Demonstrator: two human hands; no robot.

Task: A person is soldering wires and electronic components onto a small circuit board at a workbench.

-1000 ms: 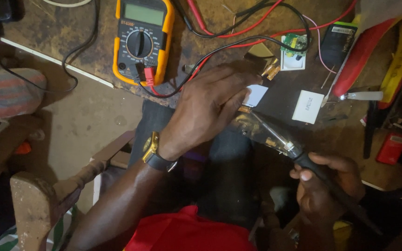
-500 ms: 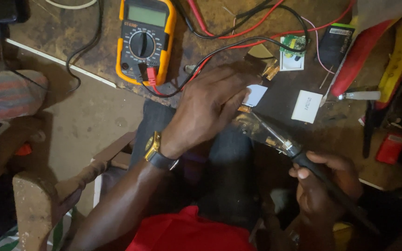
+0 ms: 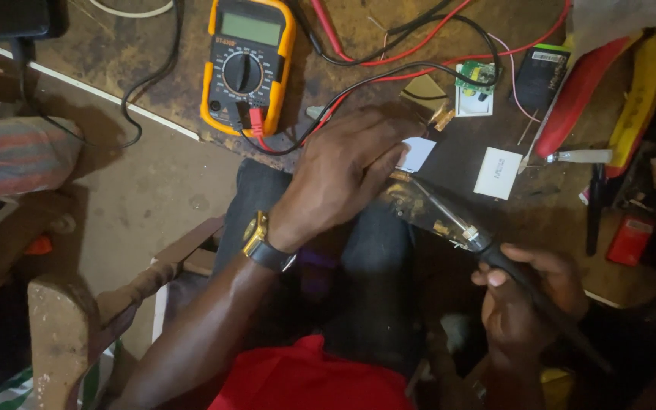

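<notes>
- Pinching a small white part (image 3: 417, 154) at the bench edge, the left hand (image 3: 347, 171) curls closed over it, fingertips down.
- Gripping a soldering iron (image 3: 449, 220) by its dark handle, the right hand (image 3: 529, 292) sits lower right, well apart from the left.
- Iron's long axis slants up-left, tip just beside the left fingertips under the part.
- Beyond lie a yellow multimeter (image 3: 246, 64), a white block (image 3: 498, 172) and pliers (image 3: 609, 87).

one camera only, worn on the person's head, looks steeply down and close over the lap and both hands, with the near edge of the table (image 3: 153, 45) filling the top.
</notes>
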